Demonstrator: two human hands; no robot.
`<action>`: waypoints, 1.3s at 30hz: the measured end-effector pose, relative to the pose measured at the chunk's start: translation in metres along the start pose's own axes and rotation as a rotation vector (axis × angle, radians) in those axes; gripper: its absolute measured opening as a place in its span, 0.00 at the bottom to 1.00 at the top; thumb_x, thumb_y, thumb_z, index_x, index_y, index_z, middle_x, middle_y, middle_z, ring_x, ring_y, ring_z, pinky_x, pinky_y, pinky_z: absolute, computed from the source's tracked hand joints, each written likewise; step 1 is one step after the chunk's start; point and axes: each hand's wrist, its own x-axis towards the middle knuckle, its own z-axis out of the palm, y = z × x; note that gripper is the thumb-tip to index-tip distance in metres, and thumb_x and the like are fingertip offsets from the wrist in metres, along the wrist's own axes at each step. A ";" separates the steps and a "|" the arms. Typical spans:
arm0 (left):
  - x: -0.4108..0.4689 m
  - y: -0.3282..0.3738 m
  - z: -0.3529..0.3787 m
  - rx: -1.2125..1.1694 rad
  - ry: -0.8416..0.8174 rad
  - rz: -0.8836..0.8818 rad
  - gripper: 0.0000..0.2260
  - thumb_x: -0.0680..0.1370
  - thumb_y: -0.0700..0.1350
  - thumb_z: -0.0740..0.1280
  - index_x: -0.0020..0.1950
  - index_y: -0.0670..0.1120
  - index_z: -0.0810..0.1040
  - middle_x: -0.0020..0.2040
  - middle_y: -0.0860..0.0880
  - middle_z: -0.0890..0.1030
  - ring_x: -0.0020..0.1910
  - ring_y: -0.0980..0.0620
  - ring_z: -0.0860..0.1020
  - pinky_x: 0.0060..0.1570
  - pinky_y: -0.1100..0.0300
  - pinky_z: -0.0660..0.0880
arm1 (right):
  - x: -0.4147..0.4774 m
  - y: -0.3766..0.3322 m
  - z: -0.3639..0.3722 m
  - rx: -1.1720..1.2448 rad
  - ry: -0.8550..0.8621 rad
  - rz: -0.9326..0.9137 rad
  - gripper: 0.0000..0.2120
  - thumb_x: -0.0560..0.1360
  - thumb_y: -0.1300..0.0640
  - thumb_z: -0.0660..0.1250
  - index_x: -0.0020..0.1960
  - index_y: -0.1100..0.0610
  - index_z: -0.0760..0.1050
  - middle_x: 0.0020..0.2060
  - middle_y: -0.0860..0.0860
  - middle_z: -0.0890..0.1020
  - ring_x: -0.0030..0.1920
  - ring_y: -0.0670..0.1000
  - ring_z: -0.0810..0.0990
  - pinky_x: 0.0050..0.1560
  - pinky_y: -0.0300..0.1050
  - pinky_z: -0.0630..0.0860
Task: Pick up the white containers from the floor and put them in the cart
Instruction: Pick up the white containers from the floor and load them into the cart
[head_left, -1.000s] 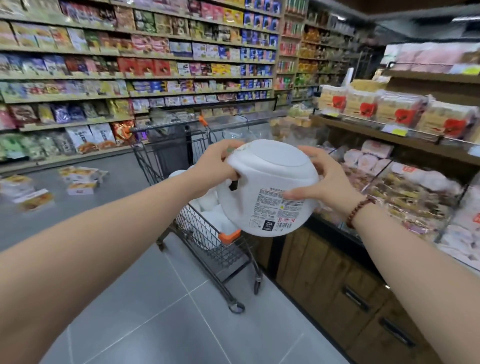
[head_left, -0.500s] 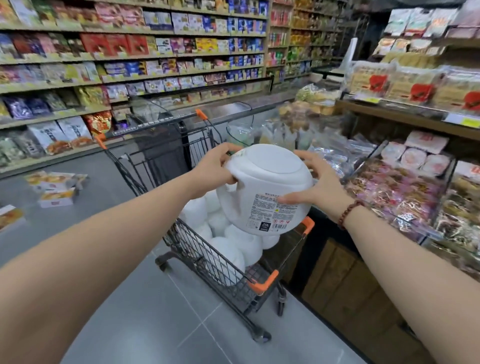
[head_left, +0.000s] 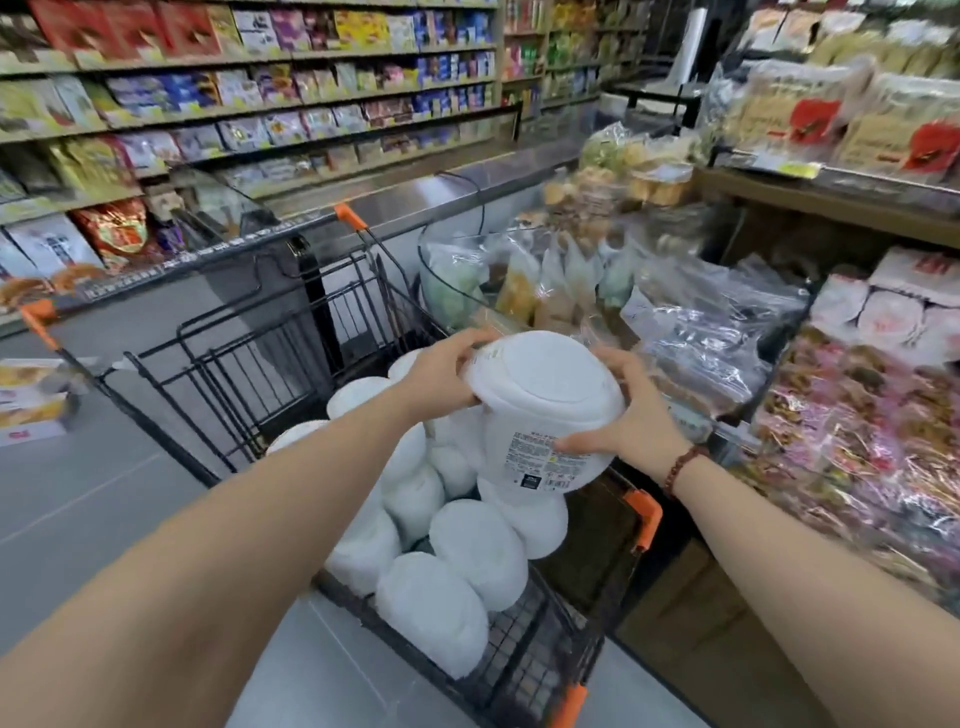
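Both hands (head_left: 441, 376) (head_left: 636, 421) grip white container (head_left: 545, 395) above cart (head_left: 540, 654), other containers (head_left: 470, 551) inside

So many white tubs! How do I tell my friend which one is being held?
Find the black shopping cart with orange corners. Above its pile of white tubs, the left hand and right hand hold one tub. Only it is lifted and shows a printed label.
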 end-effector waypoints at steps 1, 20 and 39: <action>0.011 -0.009 0.004 0.023 -0.011 0.008 0.29 0.69 0.37 0.74 0.69 0.50 0.72 0.61 0.51 0.77 0.57 0.53 0.75 0.54 0.59 0.71 | 0.009 0.007 0.003 -0.011 0.005 0.015 0.48 0.49 0.57 0.85 0.65 0.55 0.67 0.60 0.45 0.71 0.57 0.43 0.71 0.51 0.35 0.71; 0.135 -0.167 0.064 -0.031 -0.415 0.012 0.30 0.71 0.31 0.70 0.72 0.44 0.67 0.68 0.45 0.73 0.65 0.46 0.72 0.61 0.58 0.68 | 0.086 0.130 0.109 -0.469 0.125 0.406 0.36 0.46 0.31 0.74 0.48 0.46 0.69 0.42 0.46 0.74 0.46 0.50 0.72 0.47 0.45 0.67; 0.155 -0.212 0.091 0.240 -0.540 0.115 0.40 0.72 0.44 0.70 0.78 0.47 0.50 0.69 0.37 0.64 0.67 0.39 0.66 0.65 0.51 0.64 | 0.084 0.147 0.149 -0.457 0.151 0.546 0.56 0.54 0.42 0.79 0.73 0.48 0.51 0.68 0.49 0.62 0.68 0.53 0.59 0.68 0.46 0.55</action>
